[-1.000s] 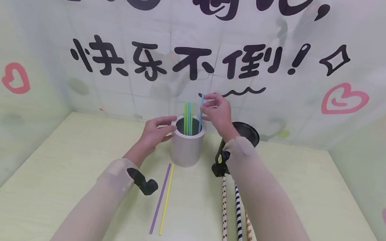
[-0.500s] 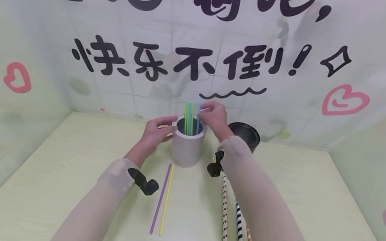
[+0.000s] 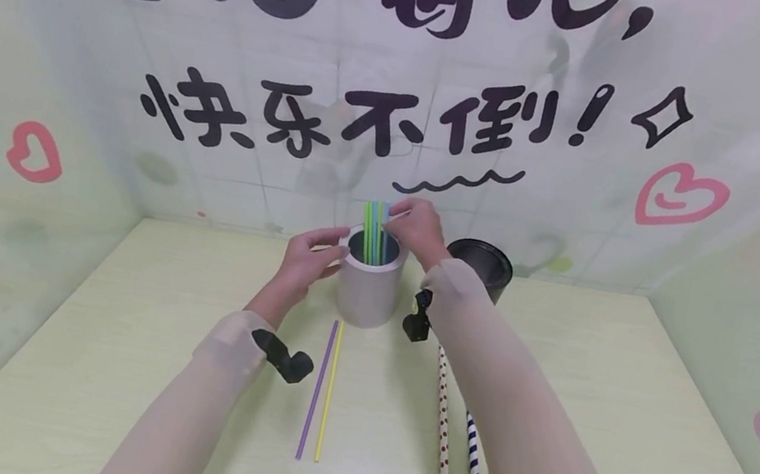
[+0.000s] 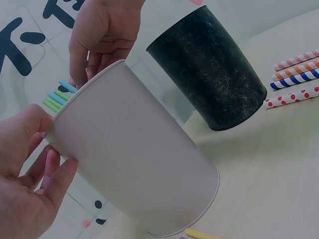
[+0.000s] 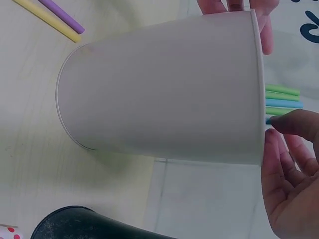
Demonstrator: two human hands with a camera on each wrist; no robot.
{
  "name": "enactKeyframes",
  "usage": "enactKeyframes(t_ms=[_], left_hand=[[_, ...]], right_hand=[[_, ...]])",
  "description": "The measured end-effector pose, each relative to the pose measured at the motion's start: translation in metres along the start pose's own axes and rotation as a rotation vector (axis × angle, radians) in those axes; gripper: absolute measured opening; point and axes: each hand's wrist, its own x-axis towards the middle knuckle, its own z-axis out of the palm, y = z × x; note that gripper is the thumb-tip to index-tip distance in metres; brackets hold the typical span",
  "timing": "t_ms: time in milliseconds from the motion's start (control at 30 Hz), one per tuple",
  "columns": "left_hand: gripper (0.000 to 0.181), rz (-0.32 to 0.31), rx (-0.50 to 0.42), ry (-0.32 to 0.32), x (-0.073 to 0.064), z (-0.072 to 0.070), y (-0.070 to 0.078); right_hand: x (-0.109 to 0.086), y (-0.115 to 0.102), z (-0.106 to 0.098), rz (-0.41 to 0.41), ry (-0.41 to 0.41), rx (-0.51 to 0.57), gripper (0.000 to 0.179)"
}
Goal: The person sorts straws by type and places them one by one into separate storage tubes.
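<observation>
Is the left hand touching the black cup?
No, the left hand holds the pale cup near its rim, away from the black cup.

Black lettering (image 3: 383, 99) crosses a pale wall (image 3: 579, 202) behind the tabletop (image 3: 558, 340).

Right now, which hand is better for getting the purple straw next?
Probably the left hand. It's nearer the purple straw and only holds the cup, which stands on the table. The right hand is busy pinching a blue straw at the cup's rim.
</observation>
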Motion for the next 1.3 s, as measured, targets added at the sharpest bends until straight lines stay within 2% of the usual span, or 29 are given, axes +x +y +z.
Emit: enactKeyframes(t_ms=[200,433,633,767,933,1100,1300], left_hand=[[0.041,0.002,-0.002,-0.006,0.000,0.000,0.000],[0.041,0.002,0.009,-0.006,0.001,0.001,0.000],[0.041,-0.010,0.012,0.001,0.000,0.002,0.001],[0.042,-0.014,0.011,0.002,0.000,0.002,0.002],[0.042,0.002,0.004,-0.003,-0.002,0.001,0.003],[0.042,0.008,-0.006,-0.005,-0.002,0.002,0.003],[0.042,0.007,-0.016,-0.003,-0.001,0.002,0.001]], right_hand=[[-0.003,0.000,-0.007,0.009,-0.033,0.069,0.030],[-0.020,0.008,-0.013,0.026,-0.101,0.133,0.028],[-0.044,0.020,-0.008,-0.020,-0.081,0.179,0.028],[-0.063,0.026,-0.003,-0.039,-0.055,0.269,0.028],[-0.084,0.038,0.009,-0.052,-0.074,0.344,0.025],[-0.094,0.052,0.028,-0.055,-0.079,0.420,0.022],[-0.096,0.069,0.058,0.020,-0.094,0.470,0.024]])
